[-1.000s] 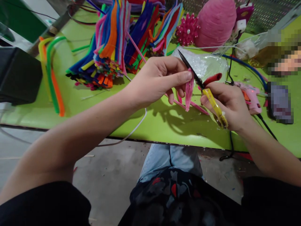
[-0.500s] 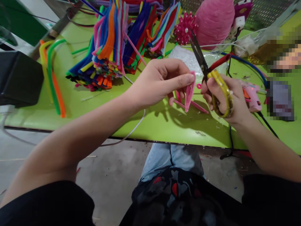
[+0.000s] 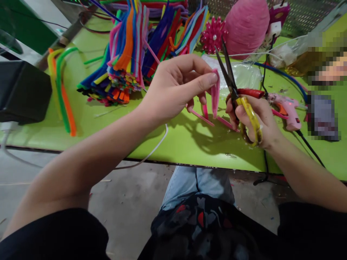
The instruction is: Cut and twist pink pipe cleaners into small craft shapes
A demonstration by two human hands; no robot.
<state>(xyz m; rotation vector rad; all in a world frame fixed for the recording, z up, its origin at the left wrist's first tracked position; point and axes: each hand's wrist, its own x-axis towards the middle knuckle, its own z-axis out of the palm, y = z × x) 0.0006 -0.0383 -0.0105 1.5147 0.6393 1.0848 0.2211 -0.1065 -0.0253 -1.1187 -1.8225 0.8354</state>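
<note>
Left hand: held [image 3: 179, 85] over the surface [image 3: 180, 146]; thumb and forefinger closed in a pinch, other fingers loosely curled beneath.
Pink chenille strip: gripped [image 3: 215, 94] near its upper end by the left thumb and forefinger; folded into a narrow loop, hung tip downward in front of the blades, apart from them.
Right hand: curled [image 3: 258, 115] round the handles of the scissors; thumb set at the yellow handle [image 3: 251, 115].
Scissors: held [image 3: 231, 81] with blades pointed up and away from the body, slightly parted; nothing caught between them. One handle is wrapped in yellow, the other in red.
Pink pieces: seen [image 3: 227, 124] below the hands; whether all are laid flat cannot be told.
Glue gun: laid [image 3: 288, 110] on its side, just beyond the right hand.
Clear plastic bag: spread [image 3: 244, 77] behind the scissors.
Pink flower: placed [image 3: 214, 36] at the back, pearl-like bead at its centre, against a rounded pink form [image 3: 246, 29].
Chenille bundle: heaped [image 3: 127, 47] beyond the left forearm, many colours mixed, cut ends turned toward the body.
Loose stems: three laid [image 3: 63, 94] at left, green, orange and yellow, near a black box [image 3: 23, 92].
</note>
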